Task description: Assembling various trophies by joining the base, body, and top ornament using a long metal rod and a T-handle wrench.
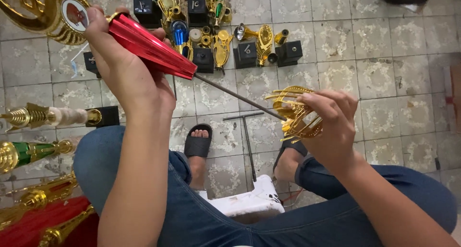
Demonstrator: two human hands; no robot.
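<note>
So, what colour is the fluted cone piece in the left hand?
The fluted metallic cone piece is shiny red, seen best in the head view.

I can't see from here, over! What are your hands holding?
Left hand grips red fluted cone on thin rod. Right hand holds gold openwork piece at rod tip. Nothing between.

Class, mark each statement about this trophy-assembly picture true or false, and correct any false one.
1. The left hand grips a red fluted cone. True.
2. A thin metal rod sticks out of the cone's narrow end. True.
3. The right hand holds a blue cup. False: it holds a gold openwork piece.
4. The person is barefoot. False: black sandals are worn.
5. Black bases stand on the tiled floor. True.
</note>
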